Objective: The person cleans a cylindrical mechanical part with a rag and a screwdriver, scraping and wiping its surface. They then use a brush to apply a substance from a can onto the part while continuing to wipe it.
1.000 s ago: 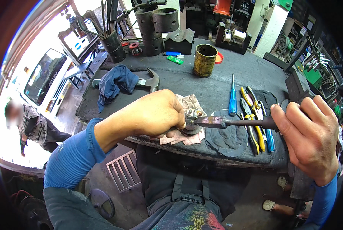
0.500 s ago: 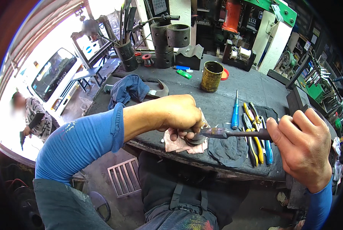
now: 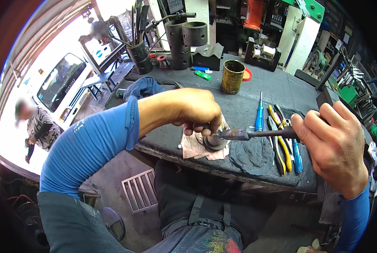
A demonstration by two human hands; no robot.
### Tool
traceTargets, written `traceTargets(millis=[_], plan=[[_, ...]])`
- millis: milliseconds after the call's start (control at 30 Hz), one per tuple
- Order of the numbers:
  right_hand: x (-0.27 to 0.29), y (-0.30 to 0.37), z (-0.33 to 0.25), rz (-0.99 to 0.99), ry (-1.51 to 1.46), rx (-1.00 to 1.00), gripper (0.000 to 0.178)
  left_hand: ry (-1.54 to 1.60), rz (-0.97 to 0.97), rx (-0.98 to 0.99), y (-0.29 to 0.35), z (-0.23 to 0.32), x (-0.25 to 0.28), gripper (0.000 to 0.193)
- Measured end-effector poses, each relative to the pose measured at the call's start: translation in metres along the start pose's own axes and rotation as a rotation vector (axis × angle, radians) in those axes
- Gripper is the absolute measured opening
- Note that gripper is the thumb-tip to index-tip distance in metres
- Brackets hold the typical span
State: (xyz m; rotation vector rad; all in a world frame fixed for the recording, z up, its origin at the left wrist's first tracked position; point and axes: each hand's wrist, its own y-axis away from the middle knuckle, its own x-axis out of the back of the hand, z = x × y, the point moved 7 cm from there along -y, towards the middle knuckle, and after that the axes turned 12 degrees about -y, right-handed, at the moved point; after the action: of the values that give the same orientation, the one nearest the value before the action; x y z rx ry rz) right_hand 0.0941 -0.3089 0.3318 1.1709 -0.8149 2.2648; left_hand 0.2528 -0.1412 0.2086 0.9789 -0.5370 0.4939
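My right hand (image 3: 334, 147) is wrapped around the dark handle of what looks like a soldering iron (image 3: 262, 133), held nearly level. Its thick, wedge-like metal head points left and meets a small round metal part (image 3: 215, 142) that sits on a crumpled pinkish cloth (image 3: 193, 145) near the bench's front edge. Bent over that part from the left, my left hand (image 3: 201, 110) has its fingers closed in a pinch at the iron's tip. Whatever lies between those fingertips is mostly hidden.
Right of the cloth lie a dark round rag (image 3: 251, 156), a blue screwdriver (image 3: 259, 116) and yellow-handled pliers (image 3: 286, 154). A yellow can (image 3: 232, 77) stands behind, beside a green lighter (image 3: 202, 75). A blue cloth (image 3: 144, 87) lies left. Another person (image 3: 41, 126) is outside.
The view has shifted slightly. My left forearm now covers most of the hammer, and the iron's head still rests by the round part. The person outside has changed posture.
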Motion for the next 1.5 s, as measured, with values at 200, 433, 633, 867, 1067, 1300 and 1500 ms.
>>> traceTargets(millis=[200, 433, 633, 867, 1067, 1300, 1500], plan=[[0.001, 0.004, -0.005, 0.017, -0.019, -0.001, 0.025, -0.027, 0.003, 0.004, -0.001, 0.015, 0.000, 0.018], [0.003, 0.006, -0.008, 0.015, 0.035, -0.018, 0.022, -0.049, 0.010, 0.049, 0.015, 0.020, -0.002, 0.026], [0.004, 0.003, -0.009, 0.006, 0.044, -0.019, 0.022, 0.104, 0.016, -0.005, 0.010, -0.010, -0.005, 0.021], [0.007, 0.001, -0.007, 0.018, 0.010, -0.025, 0.023, 0.006, 0.063, -0.085, 0.012, -0.010, 0.001, 0.016], [0.006, -0.004, -0.007, -0.005, 0.013, -0.017, 0.025, -0.077, 0.039, -0.110, 0.004, 0.002, 0.001, 0.018], [0.010, -0.012, -0.006, -0.030, 0.013, 0.004, 0.031, -0.244, -0.060, -0.092, -0.009, 0.030, -0.002, 0.017], [0.011, -0.014, -0.008, -0.041, 0.008, -0.003, 0.026, -0.119, -0.082, -0.104, -0.015, 0.027, -0.003, 0.013]])
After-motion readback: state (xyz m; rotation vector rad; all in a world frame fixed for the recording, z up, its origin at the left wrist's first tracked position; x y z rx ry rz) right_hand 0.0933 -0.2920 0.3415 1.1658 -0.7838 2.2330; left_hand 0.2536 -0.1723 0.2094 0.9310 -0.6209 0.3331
